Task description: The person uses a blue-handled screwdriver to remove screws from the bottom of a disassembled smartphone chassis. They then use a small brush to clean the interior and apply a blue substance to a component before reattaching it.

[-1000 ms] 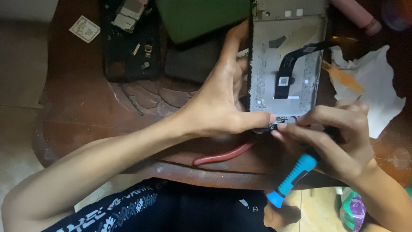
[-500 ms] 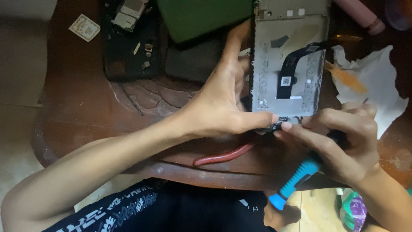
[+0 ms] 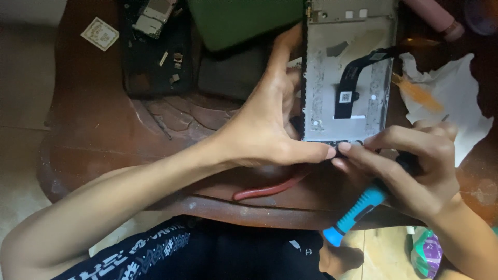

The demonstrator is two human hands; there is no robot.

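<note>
Black cloth with white print covered the lap at the bottom edge, and beside it, lower right, lay one crumpled purple-and-green packet (image 3: 427, 251) on the floor. Just above, the right hand (image 3: 415, 168) gripped one blue-handled screwdriver (image 3: 357, 211) under its curled outer fingers, the handle jutting down past the table rim, while its thumb and forefinger pinched narrowly at the bottom edge of the phone frame (image 3: 348, 67); whatever small part sat between them was too tiny to make out. The left hand (image 3: 262, 132) met it there, thumb tip pressed to the same bottom edge and the other fingers spread up along the frame's left side, steadying it. One red-handled tool (image 3: 270, 187) lay on the round dark wooden table (image 3: 104, 150) under the left wrist (only its handle showed). The opened phone frame, grey metal with one black flex ribbon (image 3: 358, 78) and a small square white code label (image 3: 346, 96) at its middle, lay flat on the table's right half. Right of it sat one torn white sheet of paper (image 3: 446, 111) with an orange pick (image 3: 415, 91) on it. Farther off, left, one black tray (image 3: 155, 52) held a small circuit board (image 3: 155, 13) and a few loose bits. A green flat slab (image 3: 244, 21) lay behind, a pink cylinder (image 3: 433, 15) at top right, and one square cream sachet (image 3: 102, 33) at the far left edge.
</note>
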